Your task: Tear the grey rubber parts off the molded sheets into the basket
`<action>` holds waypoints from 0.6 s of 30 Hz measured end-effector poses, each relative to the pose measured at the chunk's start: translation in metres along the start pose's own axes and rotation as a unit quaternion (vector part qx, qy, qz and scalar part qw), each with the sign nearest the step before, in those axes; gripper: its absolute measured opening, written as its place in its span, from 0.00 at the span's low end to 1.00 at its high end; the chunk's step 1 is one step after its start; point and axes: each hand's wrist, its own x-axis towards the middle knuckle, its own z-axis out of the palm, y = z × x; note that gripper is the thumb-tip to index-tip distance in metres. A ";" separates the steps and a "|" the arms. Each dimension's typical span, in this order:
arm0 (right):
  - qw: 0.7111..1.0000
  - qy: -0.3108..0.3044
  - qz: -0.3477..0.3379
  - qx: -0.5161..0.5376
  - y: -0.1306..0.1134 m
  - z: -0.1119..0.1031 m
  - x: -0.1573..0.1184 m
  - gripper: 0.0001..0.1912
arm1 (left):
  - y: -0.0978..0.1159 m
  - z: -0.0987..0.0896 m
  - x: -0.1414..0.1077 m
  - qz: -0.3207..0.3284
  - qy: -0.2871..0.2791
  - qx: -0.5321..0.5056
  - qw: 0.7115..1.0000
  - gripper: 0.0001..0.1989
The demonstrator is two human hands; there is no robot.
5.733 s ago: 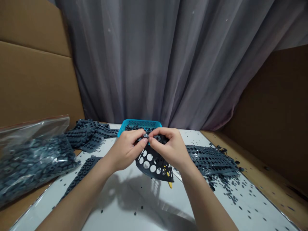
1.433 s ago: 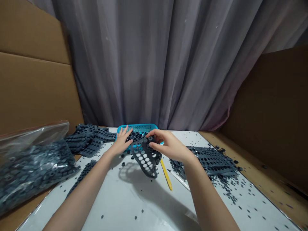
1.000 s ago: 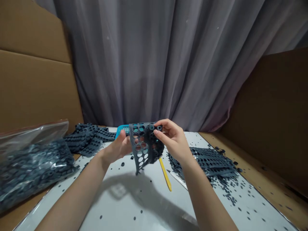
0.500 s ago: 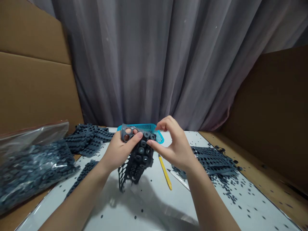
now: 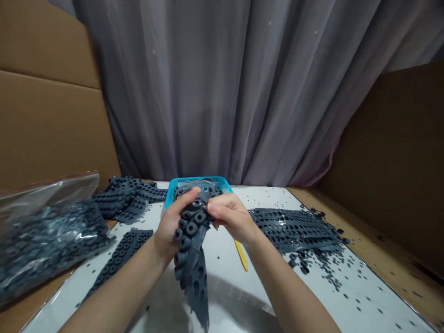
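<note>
A dark rubber sheet (image 5: 197, 266) with round ring-shaped pieces hangs down over the white table, twisted between both hands. My left hand (image 5: 173, 221) is wrapped round its upper left part, thumb on top. With fingers curled in, my right hand (image 5: 233, 215) pinches the sheet's right edge. Just behind the hands stands a blue basket (image 5: 170, 192) with dark pieces inside, partly hidden by the sheet.
A clear bag (image 5: 52, 245) full of dark pieces lies at left, near piled sheets (image 5: 121, 199) and a single sheet (image 5: 121, 254). Punched sheets (image 5: 294, 229), scattered bits and a yellow tool (image 5: 241, 255) lie right. Cardboard walls (image 5: 45, 125) flank the table (image 5: 236, 286).
My right hand has closed and moved down-left onto the sheet. The sheet has turned and now hangs lower, its rings facing left. More of the basket's left side shows.
</note>
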 end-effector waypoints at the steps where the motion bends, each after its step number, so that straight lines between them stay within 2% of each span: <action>1: 0.997 0.033 0.006 0.066 0.007 0.002 0.003 0.21 | -0.001 0.001 0.001 -0.022 0.010 -0.038 0.999 0.12; 3: 0.981 0.103 0.017 0.164 0.019 0.007 0.008 0.21 | -0.002 -0.001 0.005 -0.067 0.006 -0.093 0.993 0.15; 6: 0.952 0.172 0.008 0.254 0.024 0.010 0.015 0.21 | -0.001 -0.008 0.011 -0.060 -0.021 -0.118 0.991 0.19; 8: 0.941 0.188 -0.027 0.281 0.021 0.008 0.018 0.21 | 0.003 -0.011 0.013 -0.021 -0.039 -0.124 0.991 0.20; 10: 0.946 0.180 -0.056 0.264 0.015 0.004 0.019 0.20 | 0.007 -0.011 0.013 0.002 -0.011 -0.110 0.994 0.20; 12: 0.964 0.171 -0.086 0.186 0.008 -0.002 0.017 0.19 | 0.010 -0.010 0.014 0.038 0.066 -0.069 0.995 0.17; 14: 0.972 0.185 -0.136 0.054 0.003 -0.010 0.012 0.19 | 0.009 -0.009 0.016 0.127 0.140 -0.011 0.982 0.13; 16: 0.956 0.203 -0.181 -0.107 -0.003 -0.016 0.007 0.18 | 0.006 -0.009 0.018 0.229 0.174 0.054 0.956 0.11; 18: 0.929 0.188 -0.183 -0.261 -0.007 -0.019 0.002 0.16 | 0.002 -0.011 0.019 0.285 0.177 0.132 0.933 0.12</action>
